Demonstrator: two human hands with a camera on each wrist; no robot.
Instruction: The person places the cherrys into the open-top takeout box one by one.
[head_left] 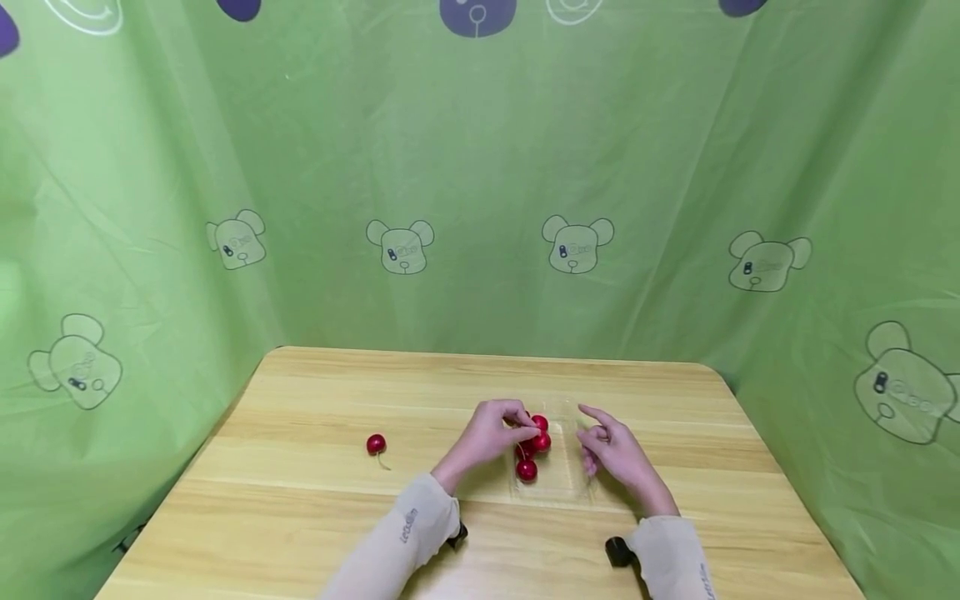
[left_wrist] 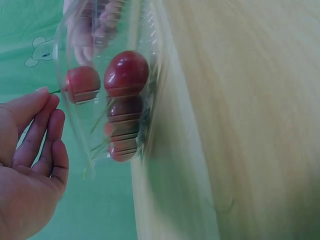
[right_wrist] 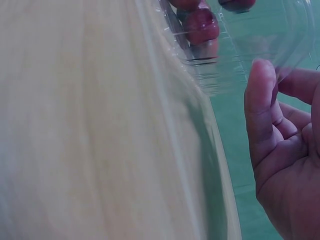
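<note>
My left hand pinches the thin green stem of a red cherry between thumb and forefinger. This cherry hangs over a clear plastic container, at its left side. Inside, several glossy red cherries with stems lie in a cluster along the left part. On the opposite side my right hand is beside the container, its forefinger extended and apart from the thumb. The right wrist view has the thumb tip right at the container's clear wall, overlapping its rim.
A single cherry with its stem lies on the wooden table, well left of the container. A green curtain with bear prints encloses the back and both sides. Dark wrist cameras sit under both sleeves.
</note>
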